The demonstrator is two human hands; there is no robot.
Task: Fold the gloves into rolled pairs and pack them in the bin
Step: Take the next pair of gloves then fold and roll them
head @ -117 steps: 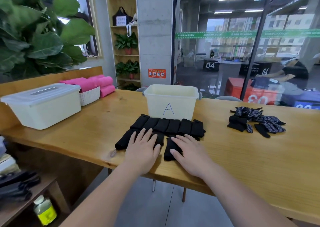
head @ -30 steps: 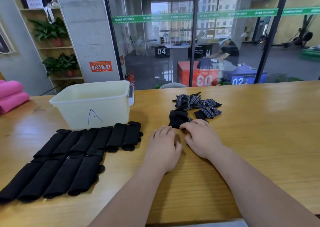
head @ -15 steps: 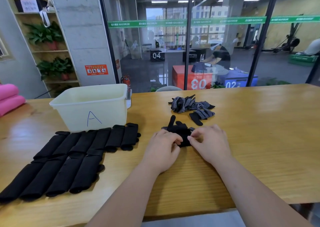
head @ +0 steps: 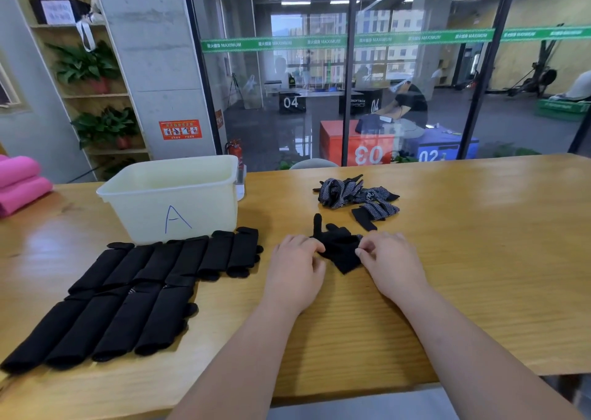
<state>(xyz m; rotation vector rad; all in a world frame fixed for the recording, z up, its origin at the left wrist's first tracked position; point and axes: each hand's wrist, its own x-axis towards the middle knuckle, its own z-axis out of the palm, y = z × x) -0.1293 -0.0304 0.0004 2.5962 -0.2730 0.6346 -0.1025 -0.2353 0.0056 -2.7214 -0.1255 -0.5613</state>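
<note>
Your left grip and right grip each pinch one side of the black glove, which lies flat mid-counter. Rolled pairs sit in two rows toward the near left edge, just before the bin. Loose gloves lie nearer the far edge.

One wide-angle view is taken from the person's head, aimed forward and down over the wooden table. The left hand and right hand are seen close, at frame centre; the glass wall is framed across the top, far off.
</note>
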